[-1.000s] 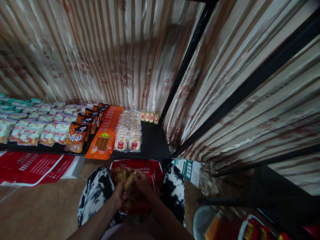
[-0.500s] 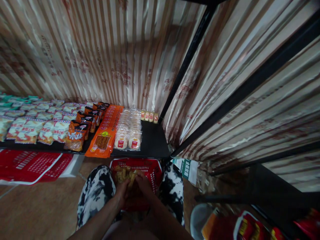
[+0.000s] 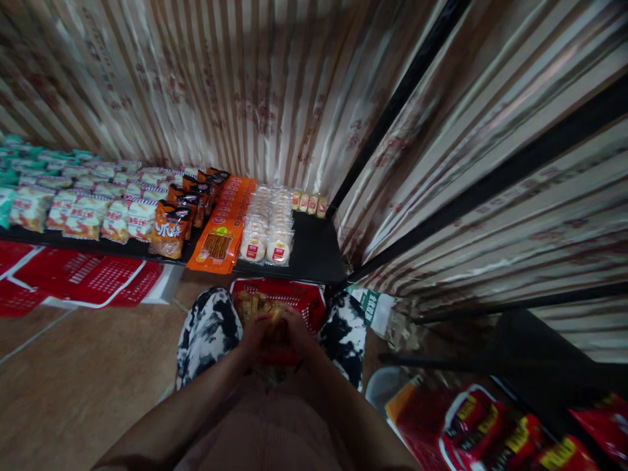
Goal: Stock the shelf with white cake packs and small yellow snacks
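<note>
Between my knees stands a red plastic shopping basket [image 3: 314,306]. Inside it lie small yellowish wrapped snack packets [image 3: 249,302], heaped on the left side. My left hand [image 3: 256,330] and my right hand [image 3: 294,326] meet over the basket, fingers curled inward around some of these packets. Blur and dim light hide the exact number held. On the black shelf [image 3: 316,252] just beyond, a short row of similar small yellow packets [image 3: 313,204] stands at the back right. Left of it lie clear-wrapped round white crackers [image 3: 266,229].
Orange flat snack packs [image 3: 216,245], orange-black bags [image 3: 169,229] and several white bread bags [image 3: 86,216] line the shelf leftward. More red baskets [image 3: 83,275] sit below it. Black metal posts [image 3: 392,111] rise at the right. Red snack bags [image 3: 510,438] are at lower right.
My view has tilted down and shifted left, so the shelf and basket appear higher and farther right. My hands have come closer together over the packets in the basket.
</note>
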The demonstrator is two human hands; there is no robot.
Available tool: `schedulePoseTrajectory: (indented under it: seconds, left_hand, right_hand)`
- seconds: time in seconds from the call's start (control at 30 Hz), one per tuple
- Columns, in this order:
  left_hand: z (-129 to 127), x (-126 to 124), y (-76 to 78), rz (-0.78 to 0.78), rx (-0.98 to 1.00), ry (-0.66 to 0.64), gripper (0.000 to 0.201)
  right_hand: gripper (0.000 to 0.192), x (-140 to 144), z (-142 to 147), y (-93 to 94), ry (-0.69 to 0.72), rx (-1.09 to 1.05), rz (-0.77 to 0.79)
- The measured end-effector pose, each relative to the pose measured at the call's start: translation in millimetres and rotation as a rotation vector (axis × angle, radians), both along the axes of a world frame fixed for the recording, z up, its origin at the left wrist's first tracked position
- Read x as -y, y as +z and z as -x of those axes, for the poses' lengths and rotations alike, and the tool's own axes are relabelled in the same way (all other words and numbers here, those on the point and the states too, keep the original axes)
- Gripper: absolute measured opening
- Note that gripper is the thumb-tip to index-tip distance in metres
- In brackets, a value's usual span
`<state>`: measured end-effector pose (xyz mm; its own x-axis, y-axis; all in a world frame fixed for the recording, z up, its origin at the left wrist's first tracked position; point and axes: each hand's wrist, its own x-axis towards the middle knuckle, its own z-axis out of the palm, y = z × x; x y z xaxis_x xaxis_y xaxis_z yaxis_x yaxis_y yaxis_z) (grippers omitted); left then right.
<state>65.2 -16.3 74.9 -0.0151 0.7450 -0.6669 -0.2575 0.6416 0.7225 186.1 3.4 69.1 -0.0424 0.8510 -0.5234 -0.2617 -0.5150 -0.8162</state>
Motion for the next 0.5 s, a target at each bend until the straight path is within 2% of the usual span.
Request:
schedulePoseTrajectory:
  seconds: [0.23,0.4,0.5]
  left_hand:
    - [2.6,-1.6,18.1,-0.058,0.000,-0.004,0.032]
    - [-3.1,-6.9,26.2,-0.142,0.029,-0.098,0.026]
    - [-11.0,-14.4,32.6,-0.161,-0.036,-0.093,0.026]
  right_hand:
    - [0.038,-5.7,-0.1,11.8,-0.058,-0.100,-0.042]
    - [0.039,-10.9,-6.2,27.7,-0.121,-0.107,-0.050]
    - [0.035,-12.4,-10.6,40.7,-0.105,-0.118,-0.120]
